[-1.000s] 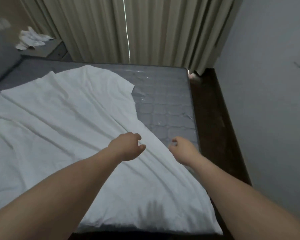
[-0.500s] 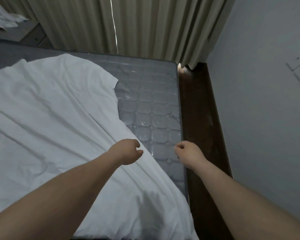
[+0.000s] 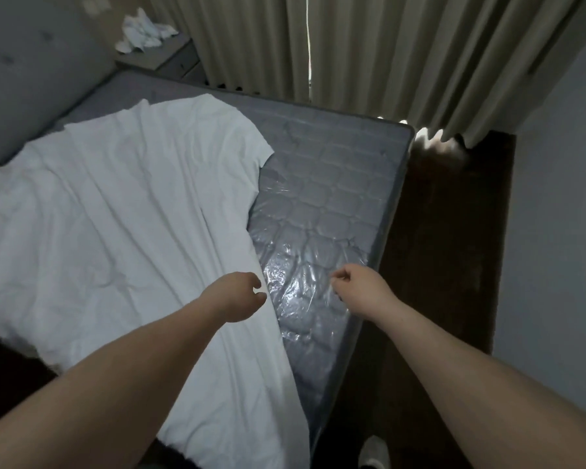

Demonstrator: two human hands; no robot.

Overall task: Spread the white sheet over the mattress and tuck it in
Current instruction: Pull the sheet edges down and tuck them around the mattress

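Observation:
The white sheet (image 3: pixel 115 214) lies creased over the left and middle of the grey, plastic-wrapped mattress (image 3: pixel 335 198). The mattress's right strip and far right corner are bare. My left hand (image 3: pixel 239 296) hovers at the sheet's right edge with curled fingers and a small gap between thumb and fingers. Whether it pinches the cloth is unclear. My right hand (image 3: pixel 361 287) is over the bare mattress near its right edge, fingers curled with nothing in them. The sheet's near end hangs over the mattress's foot.
Beige curtains (image 3: pixel 369 45) hang behind the bed. A padded headboard (image 3: pixel 31 79) stands at left, with a nightstand (image 3: pixel 170 59) bearing white cloths (image 3: pixel 142 32). A narrow strip of dark floor (image 3: pixel 447 248) runs between mattress and grey wall (image 3: pixel 562 198). A shoe (image 3: pixel 372 451) shows at the bottom.
The view has swung and tilted left, so the headboard shows again. My right hand moved off the sheet's edge onto the bare mattress. My left hand's fist has loosened a little.

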